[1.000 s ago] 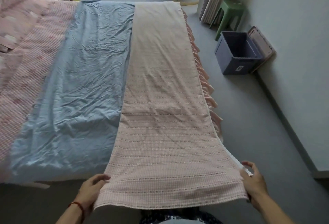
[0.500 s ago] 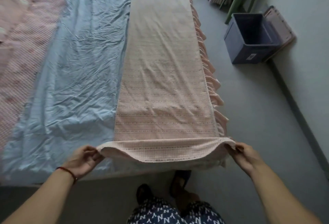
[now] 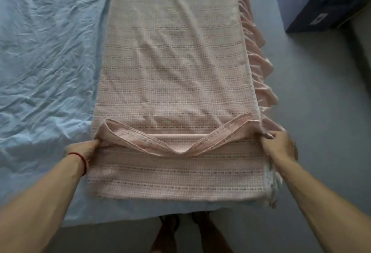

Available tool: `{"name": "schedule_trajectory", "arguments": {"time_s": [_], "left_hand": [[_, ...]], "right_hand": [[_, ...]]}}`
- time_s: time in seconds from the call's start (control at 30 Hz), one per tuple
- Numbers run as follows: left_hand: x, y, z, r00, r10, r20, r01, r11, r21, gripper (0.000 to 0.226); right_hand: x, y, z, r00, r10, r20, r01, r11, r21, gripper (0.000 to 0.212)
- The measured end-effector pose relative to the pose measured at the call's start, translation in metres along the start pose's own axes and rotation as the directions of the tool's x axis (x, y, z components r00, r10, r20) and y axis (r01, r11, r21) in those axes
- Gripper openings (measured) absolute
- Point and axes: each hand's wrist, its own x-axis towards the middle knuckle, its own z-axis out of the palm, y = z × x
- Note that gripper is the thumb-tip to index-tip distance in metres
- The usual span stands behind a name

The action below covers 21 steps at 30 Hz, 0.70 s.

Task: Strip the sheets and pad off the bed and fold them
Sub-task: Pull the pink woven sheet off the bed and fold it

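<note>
One long pink sheet [image 3: 172, 68] lies along the right side of the bed, its long axis running straight away from the person, over a rumpled blue sheet [image 3: 46, 56]. Its near end is folded back onto itself, the hem sagging in the middle. The left hand [image 3: 84, 148] pinches the fold's left corner; the right hand [image 3: 277, 144] grips the right corner.

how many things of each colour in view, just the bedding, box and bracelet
Pink: 1, the folded sheet on the bed, held at its near corners by the left hand and the right hand
Light blue: 1, the sheet under it
Dark blue: 1, the box
Red: 1, the bracelet
Total: 4
</note>
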Motion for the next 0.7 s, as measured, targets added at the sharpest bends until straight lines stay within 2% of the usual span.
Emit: {"name": "schedule_trajectory", "arguments": {"time_s": [0.03, 0.1, 0.13, 0.2, 0.27, 0.33, 0.4, 0.53, 0.63, 0.7], "left_hand": [[0.007, -0.005, -0.005, 0.997, 0.065, -0.051, -0.06, 0.994, 0.093, 0.089], [-0.056, 0.029, 0.0, 0.957, 0.261, -0.129, -0.23, 0.949, 0.216, 0.05], [-0.096, 0.051, 0.006, 0.928, 0.343, -0.144, -0.304, 0.923, 0.236, 0.042], [-0.114, 0.061, 0.008, 0.875, 0.44, -0.201, -0.394, 0.889, 0.233, 0.038], [-0.108, 0.059, 0.008, 0.862, 0.471, -0.19, -0.421, 0.872, 0.252, 0.031], [-0.096, 0.059, 0.013, 0.905, 0.406, -0.126, -0.369, 0.897, 0.241, 0.016], [-0.097, 0.068, 0.021, 0.914, 0.405, -0.035, -0.382, 0.885, 0.267, 0.008], [-0.092, 0.077, 0.032, 0.881, 0.472, -0.045, -0.453, 0.866, 0.211, 0.025], [-0.084, 0.077, 0.029, 0.86, 0.491, -0.138, -0.476, 0.87, 0.126, 0.052], [-0.079, 0.079, 0.029, 0.854, 0.481, -0.2, -0.466, 0.877, 0.12, 0.057]], "right_hand": [[0.004, 0.003, 0.002, 0.997, -0.071, -0.026, 0.07, 0.996, -0.049, 0.034], [0.008, 0.008, 0.001, 0.967, -0.242, -0.078, 0.241, 0.97, -0.022, 0.037], [0.01, 0.01, 0.001, 0.945, -0.309, -0.111, 0.31, 0.951, 0.0, 0.035], [0.01, 0.012, 0.001, 0.916, -0.372, -0.151, 0.383, 0.923, 0.046, 0.033], [0.015, 0.009, 0.006, 0.918, -0.366, -0.15, 0.384, 0.916, 0.114, 0.038], [0.022, 0.004, 0.013, 0.927, -0.366, -0.083, 0.373, 0.922, 0.105, 0.046], [0.029, -0.004, 0.015, 0.934, -0.355, -0.029, 0.356, 0.93, 0.087, 0.041], [0.035, -0.018, 0.008, 0.918, -0.397, 0.026, 0.391, 0.912, 0.129, 0.025], [0.037, -0.02, 0.007, 0.893, -0.447, -0.057, 0.449, 0.872, 0.193, 0.022], [0.038, -0.02, 0.013, 0.907, -0.408, -0.109, 0.422, 0.873, 0.246, 0.027]]}}
